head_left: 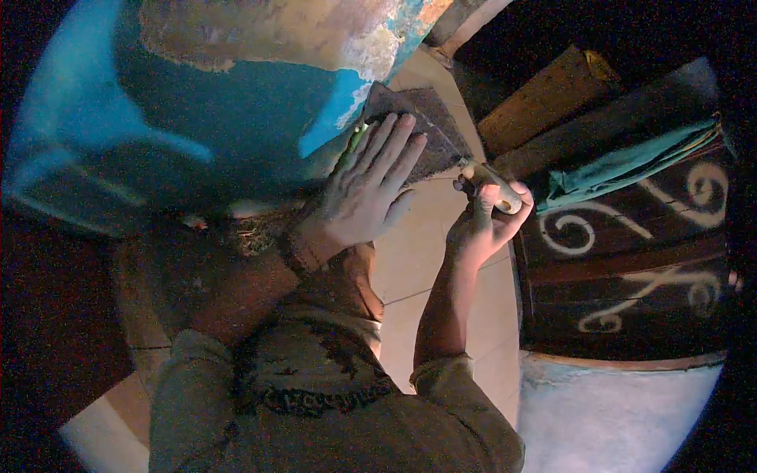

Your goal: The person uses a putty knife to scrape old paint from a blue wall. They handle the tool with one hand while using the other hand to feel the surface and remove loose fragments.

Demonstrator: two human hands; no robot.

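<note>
My right hand (494, 210) grips the pale handle (491, 180) of what looks like a wide scraper, thumb on one side and fingers curled round the other. A hole shows at the handle's end. The handle points towards a dark grey flat piece (434, 133); whether all of that is blade, I cannot tell. My left hand (369, 183) lies flat over its near part, fingers stretched, the palm hidden. A small green bit (358, 136) shows beside its outer edge. Just left stands a blue painted wall (236, 112) with a bare, peeled patch (266, 32) bordered by ragged white.
Beige floor tiles (408, 266) run below my hands. At the right is a dark wooden panel (621, 284) with pale scrollwork, beside folded teal cloth (633, 168). A brown boxy object (538, 97) sits beyond. A whitish surface (609, 408) lies lower right.
</note>
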